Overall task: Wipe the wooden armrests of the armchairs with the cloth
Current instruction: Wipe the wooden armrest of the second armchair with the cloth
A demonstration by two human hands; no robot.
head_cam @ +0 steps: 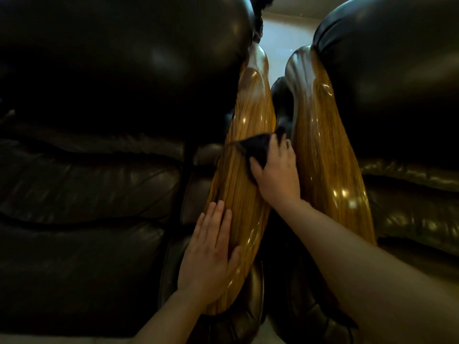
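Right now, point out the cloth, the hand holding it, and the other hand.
cloth (258, 150), head view, dark middle fold.
right hand (277, 176), head view, back of hand.
left hand (207, 254), head view, back of hand.

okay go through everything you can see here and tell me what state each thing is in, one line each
Right hand: closed on the cloth, pressing it to the left armrest.
Left hand: open, flat on the near end of the left armrest.
Cloth: dark, bunched, lying across the left armrest.
Left armrest: glossy wood, being wiped.
Right armrest: glossy wood, untouched by either hand.
Armchairs: dark leather, side by side.
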